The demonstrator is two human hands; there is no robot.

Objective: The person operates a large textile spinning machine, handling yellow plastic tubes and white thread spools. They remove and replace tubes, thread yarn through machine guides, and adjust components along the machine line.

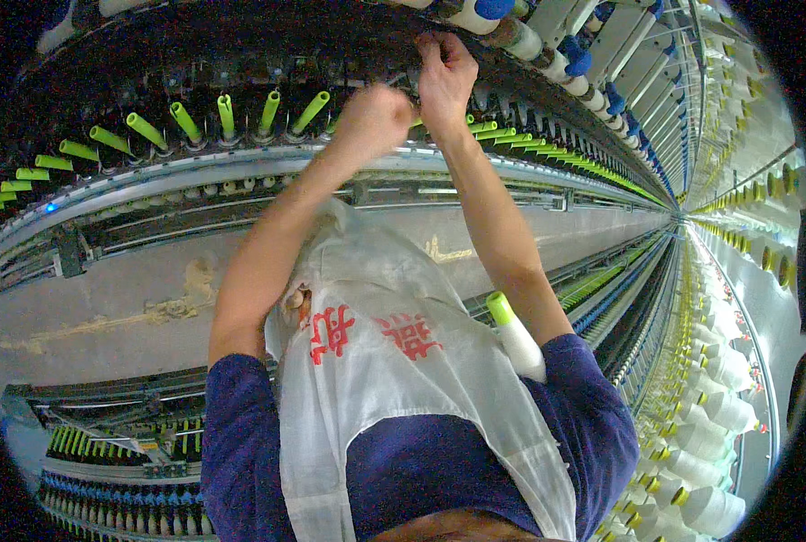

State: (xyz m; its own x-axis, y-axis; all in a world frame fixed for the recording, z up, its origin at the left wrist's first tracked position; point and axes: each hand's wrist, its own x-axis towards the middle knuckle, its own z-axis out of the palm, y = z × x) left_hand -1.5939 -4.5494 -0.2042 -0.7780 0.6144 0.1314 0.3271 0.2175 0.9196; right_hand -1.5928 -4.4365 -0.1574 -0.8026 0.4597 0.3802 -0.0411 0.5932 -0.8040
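Both my arms reach forward to a long spinning machine. My right hand (448,79) is raised at the dark upper part of the frame, its thumb and fingers pinched together. Whatever lies between those fingertips is too small to make out. Just left of it and lower, my left hand (378,119) is blurred by motion, so its fingers cannot be read. Bright green bobbin tubes (311,112) stand on spindles in a row on both sides of my hands. A white yarn bobbin (518,343) with a green end lies against my right upper arm.
A metal rail (177,163) runs below the spindles. Above right hang white rollers with blue ends (576,56). Many white yarn cones (728,411) line the right side. A stained grey floor (105,307) lies behind my apron (367,298), with another machine (123,443) at lower left.
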